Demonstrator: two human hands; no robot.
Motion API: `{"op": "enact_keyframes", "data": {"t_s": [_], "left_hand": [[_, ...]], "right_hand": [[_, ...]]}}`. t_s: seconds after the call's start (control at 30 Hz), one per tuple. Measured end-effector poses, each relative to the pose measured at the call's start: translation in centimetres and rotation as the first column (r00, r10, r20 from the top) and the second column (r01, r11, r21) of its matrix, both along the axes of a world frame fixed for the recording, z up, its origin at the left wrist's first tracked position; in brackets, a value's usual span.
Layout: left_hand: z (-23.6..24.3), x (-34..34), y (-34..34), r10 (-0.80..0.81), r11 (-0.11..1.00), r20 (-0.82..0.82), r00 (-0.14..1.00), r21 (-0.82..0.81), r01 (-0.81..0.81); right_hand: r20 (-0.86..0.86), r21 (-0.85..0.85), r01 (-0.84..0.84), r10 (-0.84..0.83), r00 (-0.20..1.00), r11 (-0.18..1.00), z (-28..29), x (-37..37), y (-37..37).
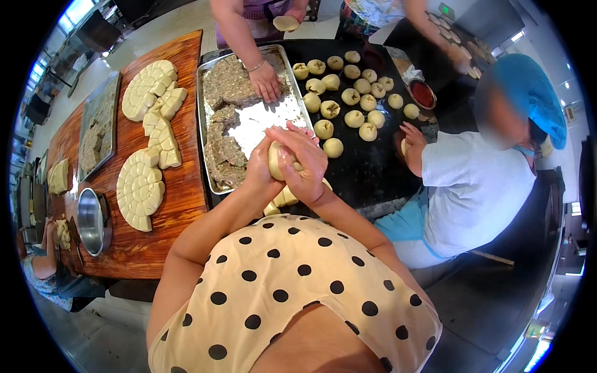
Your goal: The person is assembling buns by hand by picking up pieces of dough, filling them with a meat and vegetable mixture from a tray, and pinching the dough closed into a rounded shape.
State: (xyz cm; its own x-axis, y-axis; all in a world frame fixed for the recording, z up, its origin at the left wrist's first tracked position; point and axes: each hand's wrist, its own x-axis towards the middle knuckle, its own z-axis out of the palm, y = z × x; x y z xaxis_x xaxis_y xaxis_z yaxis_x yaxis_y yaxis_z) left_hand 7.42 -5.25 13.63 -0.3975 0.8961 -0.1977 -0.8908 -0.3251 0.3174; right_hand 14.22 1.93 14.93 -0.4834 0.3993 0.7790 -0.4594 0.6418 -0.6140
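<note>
Both hands clasp one dough ball (pixel 275 160): the left hand (pixel 261 169) cups it from below while the right hand (pixel 306 163) curls over its top (apparently pinching it closed), held above the filling tray (pixel 208 133), near the finished buns (pixel 346 96).

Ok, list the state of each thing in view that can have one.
Pale dough ball: clasped between left hand and right hand.
Rectangular metal tray: partly emptied of minced filling, bare middle.
Round scored dough discs: cut into pieces, some removed.
Filled dough buns: in rows on black surface.
Steel bowl: upright.
</note>
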Motion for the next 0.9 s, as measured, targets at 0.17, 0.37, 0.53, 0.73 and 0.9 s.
{"op": "enact_keyframes", "data": {"t_s": [0.17, 0.37, 0.53, 0.73, 0.9], "left_hand": [[0.4, -1.7, -0.9, -0.276, 0.943, -0.111, 0.955, -0.226, 0.246], [1.2, -1.2, 0.5, -0.375, 0.925, -0.054, 0.925, -0.088, 0.37], [-0.3, 0.6, 0.1, 0.031, 0.984, -0.175, 0.984, -0.167, -0.061], [-2.5, -2.4, -0.4, -0.301, 0.936, -0.23, 0.926, -0.257, 0.241], [-1.8, -2.5, 1.2, -0.529, 0.832, -0.179, 0.83, -0.302, 0.465]], "right_hand": [[0.107, 0.056, -0.026, 0.02, 0.994, 0.998, 1.4, 1.2, 0.0], [-0.005, 0.021, -0.034, 0.035, 0.999, 0.999, -1.6, 2.1, 0.7], [0.143, -0.225, 0.109, -0.078, 0.987, 0.968, -2.7, 0.5, -0.8], [0.165, -0.079, 0.042, -0.028, 0.986, 0.996, -2.6, 1.3, -0.7], [0.189, 0.115, 0.03, -0.051, 0.981, 0.993, -2.6, 2.2, 0.5]]}}
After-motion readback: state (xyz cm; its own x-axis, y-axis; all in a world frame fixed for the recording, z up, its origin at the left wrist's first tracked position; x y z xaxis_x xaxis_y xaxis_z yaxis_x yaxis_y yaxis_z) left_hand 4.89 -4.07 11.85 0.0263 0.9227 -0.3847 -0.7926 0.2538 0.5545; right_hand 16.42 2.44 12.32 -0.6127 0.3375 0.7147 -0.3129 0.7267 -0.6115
